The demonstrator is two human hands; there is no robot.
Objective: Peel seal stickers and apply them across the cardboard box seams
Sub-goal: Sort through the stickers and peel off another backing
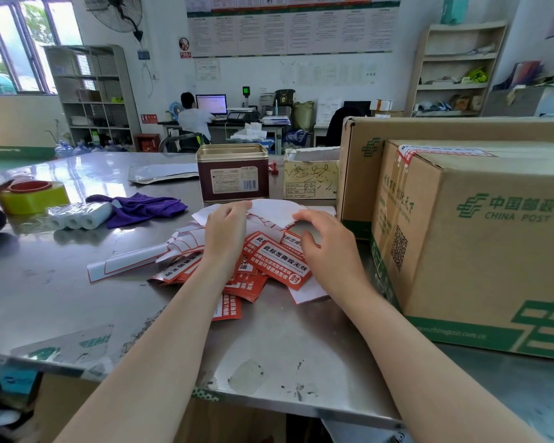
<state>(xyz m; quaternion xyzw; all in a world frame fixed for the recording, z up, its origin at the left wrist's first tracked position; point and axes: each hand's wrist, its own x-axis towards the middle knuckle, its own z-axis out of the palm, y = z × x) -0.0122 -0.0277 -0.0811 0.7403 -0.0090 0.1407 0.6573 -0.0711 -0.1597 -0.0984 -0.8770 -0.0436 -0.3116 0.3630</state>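
Left hand (226, 228) is laid palm-down over the pile of red seal stickers (277, 262), fingers curled on a white backing sheet (274, 212). Right hand (325, 241) is arched, half open, fingertips on the same sheet. Sealed cardboard box (480, 238) is set just right; tin (232, 172) behind.

Purple cloth (141, 208) lies left-centre on the table (61, 282), yellow tape roll (32, 196) near the left edge, brown tin (232, 172) toward the far edge.
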